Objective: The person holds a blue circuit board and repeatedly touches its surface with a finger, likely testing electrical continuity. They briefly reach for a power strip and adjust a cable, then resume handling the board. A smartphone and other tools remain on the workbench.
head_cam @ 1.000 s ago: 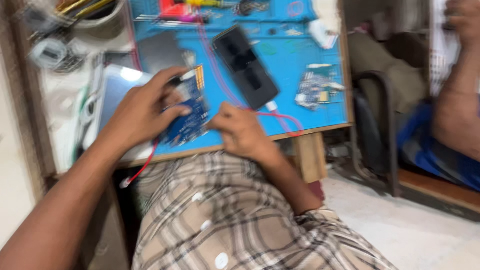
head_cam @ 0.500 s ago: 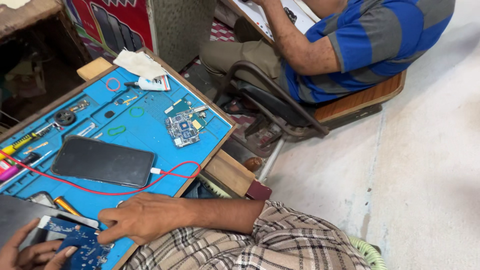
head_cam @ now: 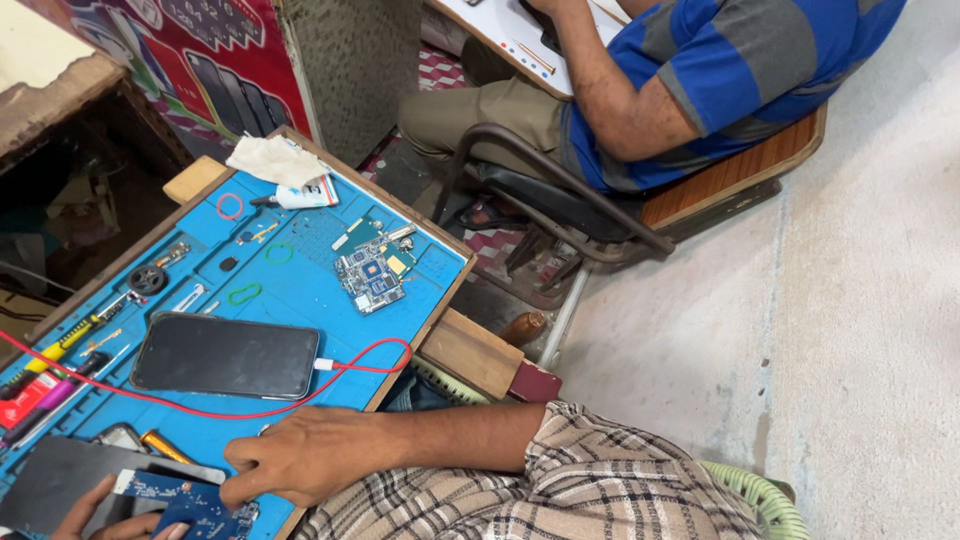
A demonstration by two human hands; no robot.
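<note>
Blue mat (head_cam: 300,290), red cable (head_cam: 375,355), black phone (head_cam: 225,356)
</note>
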